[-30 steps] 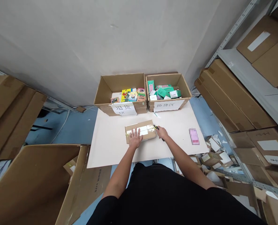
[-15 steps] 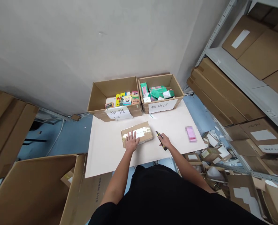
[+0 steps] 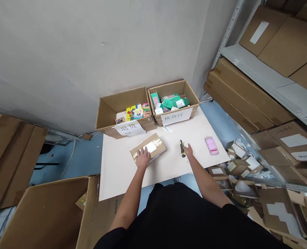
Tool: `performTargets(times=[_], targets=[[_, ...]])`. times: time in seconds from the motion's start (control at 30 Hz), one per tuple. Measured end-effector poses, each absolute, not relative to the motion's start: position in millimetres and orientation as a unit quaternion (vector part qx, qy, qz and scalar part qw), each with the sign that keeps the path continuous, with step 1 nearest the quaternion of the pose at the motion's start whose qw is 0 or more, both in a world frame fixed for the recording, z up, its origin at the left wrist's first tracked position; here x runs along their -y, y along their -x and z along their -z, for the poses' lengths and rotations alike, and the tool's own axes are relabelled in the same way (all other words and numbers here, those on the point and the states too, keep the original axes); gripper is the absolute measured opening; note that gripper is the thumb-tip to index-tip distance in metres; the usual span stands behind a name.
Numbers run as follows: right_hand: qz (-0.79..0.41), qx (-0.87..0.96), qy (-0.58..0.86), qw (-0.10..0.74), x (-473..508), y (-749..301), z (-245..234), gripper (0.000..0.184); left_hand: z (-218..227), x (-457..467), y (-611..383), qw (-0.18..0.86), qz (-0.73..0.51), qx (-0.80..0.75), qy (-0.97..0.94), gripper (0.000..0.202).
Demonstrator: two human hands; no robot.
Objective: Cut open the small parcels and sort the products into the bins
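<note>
One taped brown parcel (image 3: 157,145) with a white label, lying slantwise near the middle of the white table (image 3: 117,173). On its near corner, the left hand (image 3: 142,158), flat, fingers spread, pressing down and not gripping. Well apart from it, to the right, the right hand (image 3: 188,151), fingertips at the near end of a black and yellow utility knife (image 3: 181,148) lying on the table surface; cannot tell whether pinched on it or already loosened. Compared with one second ago: knife and right hand then at the right edge of the parcel, now clear of it and drawn away to the side, and the parcel turned a little under the left hand. Judged from this, blade work on the tape over for the moment, flaps not yet lifted. Further right, a small pink thing (image 3: 211,145), blurred. Behind the parcel, against the wall, two open cartons side by side: left carton (image 3: 106,107) with colourful small boxes, right carton (image 3: 194,99) with green and white ones. Beyond the table, shelves (image 3: 249,65) with flat cardboard, and paper scraps (image 3: 242,162) on the floor.
</note>
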State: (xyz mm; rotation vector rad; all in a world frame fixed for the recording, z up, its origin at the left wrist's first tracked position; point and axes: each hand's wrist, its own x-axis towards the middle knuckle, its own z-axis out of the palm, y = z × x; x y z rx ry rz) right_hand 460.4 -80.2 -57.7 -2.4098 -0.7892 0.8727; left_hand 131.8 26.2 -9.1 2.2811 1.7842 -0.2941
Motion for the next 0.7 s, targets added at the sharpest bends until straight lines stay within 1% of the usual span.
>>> performTargets(times=[0.1, 0.13, 0.2, 0.27, 0.33, 0.43, 0.57, 0.63, 0.7], targets=[[-0.319, 0.318, 0.858, 0.248, 65.6, -417.7, 47.1, 0.056, -1.9, -50.8, -107.1, 0.112, 0.087, -0.575, -0.806, 0.061], [-0.32, 0.368, 0.832, 0.265, 62.1, -395.0, 42.9, 0.057, -4.2, -59.3, -99.3, 0.112, 0.087, -0.572, -0.808, 0.065], [-0.323, 0.489, 0.766, 0.263, 58.1, -347.3, 34.5, 0.061, -5.5, -73.1, -88.2, 0.123, 0.105, -0.579, -0.799, 0.083], [-0.321, 0.569, 0.729, 0.205, 57.5, -309.6, 27.4, 0.068, -2.0, -80.4, -84.6, 0.142, 0.132, -0.593, -0.781, 0.098], [-0.316, 0.606, 0.718, 0.136, 57.6, -290.2, 22.1, 0.077, 4.4, -81.2, -87.1, 0.145, 0.139, -0.607, -0.769, 0.102], [-0.305, 0.616, 0.722, 0.073, 54.3, -288.3, 16.4, 0.084, 12.2, -76.4, -94.4, 0.116, 0.124, -0.619, -0.767, 0.096], [-0.295, 0.609, 0.735, 0.042, 46.2, -292.7, 9.8, 0.08, 6.7, -74.0, -97.1, 0.095, 0.119, -0.607, -0.78, 0.079], [-0.292, 0.603, 0.741, 0.033, 44.0, -290.1, 8.3, 0.077, -2.1, -75.7, -95.2, 0.117, 0.135, -0.599, -0.781, 0.076], [-0.292, 0.592, 0.751, 0.028, 42.3, -287.3, 8.8, 0.073, -11.3, -77.6, -92.8, 0.162, 0.161, -0.593, -0.772, 0.078]])
